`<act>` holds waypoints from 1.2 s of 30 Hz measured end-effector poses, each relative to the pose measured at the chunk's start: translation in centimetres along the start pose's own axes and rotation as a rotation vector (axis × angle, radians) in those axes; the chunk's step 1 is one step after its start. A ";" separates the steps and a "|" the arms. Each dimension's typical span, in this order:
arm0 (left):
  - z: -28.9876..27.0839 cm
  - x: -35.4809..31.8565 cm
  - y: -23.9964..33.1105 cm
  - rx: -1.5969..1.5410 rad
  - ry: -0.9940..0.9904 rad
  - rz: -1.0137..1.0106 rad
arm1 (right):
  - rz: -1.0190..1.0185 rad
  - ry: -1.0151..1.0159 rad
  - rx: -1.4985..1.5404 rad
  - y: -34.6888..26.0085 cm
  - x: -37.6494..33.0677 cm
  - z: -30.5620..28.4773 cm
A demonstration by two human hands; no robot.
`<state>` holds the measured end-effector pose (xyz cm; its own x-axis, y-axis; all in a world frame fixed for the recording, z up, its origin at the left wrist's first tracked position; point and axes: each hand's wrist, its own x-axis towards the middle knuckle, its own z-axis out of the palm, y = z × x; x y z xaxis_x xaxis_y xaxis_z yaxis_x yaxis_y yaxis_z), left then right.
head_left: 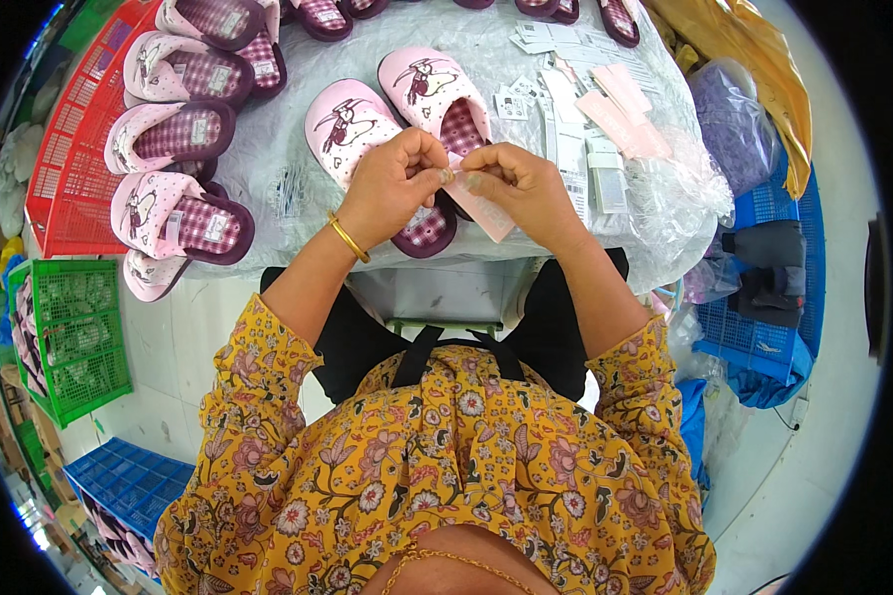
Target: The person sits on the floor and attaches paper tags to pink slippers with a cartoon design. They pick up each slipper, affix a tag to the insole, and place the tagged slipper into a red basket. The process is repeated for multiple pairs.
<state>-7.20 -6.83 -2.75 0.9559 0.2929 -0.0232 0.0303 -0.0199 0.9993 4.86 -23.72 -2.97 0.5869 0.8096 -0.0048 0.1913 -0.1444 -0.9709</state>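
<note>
Both hands meet over a pair of pink slippers on the plastic-covered table. My left hand, closed in a pinch, and my right hand, also pinching, come together at the upper end of a pink card tag. The tag hangs slanting down below my right fingers. Beneath my left hand lies one slipper with a printed animal, its middle hidden by the hand. Its mate, the other slipper, lies just to the right, showing a plum checked lining.
Stacked slippers line the table's left side, beside a red basket. White label sheets and loose pink tags lie at the right. Green and blue crates stand lower left; another blue crate stands right.
</note>
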 end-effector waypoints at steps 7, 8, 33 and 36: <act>0.0 -0.4 0.3 0.029 -0.008 0.019 | 0.005 0.012 -0.193 -1.5 0.0 0.9; 0.0 -0.6 0.1 0.027 -0.009 0.005 | 0.037 0.016 -0.212 -1.6 0.1 0.9; -6.5 -2.9 -4.2 0.523 0.845 0.487 | -0.071 -0.026 -0.862 -5.8 6.1 4.9; -6.4 -2.7 -4.7 0.461 0.883 0.398 | -0.203 0.090 -0.844 -3.0 6.9 5.0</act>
<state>-11.82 -1.45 -7.16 0.3774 0.7697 0.5149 0.0471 -0.5713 0.8194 4.37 -14.81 -1.27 0.5311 0.8227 0.2027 0.7972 -0.4041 -0.4486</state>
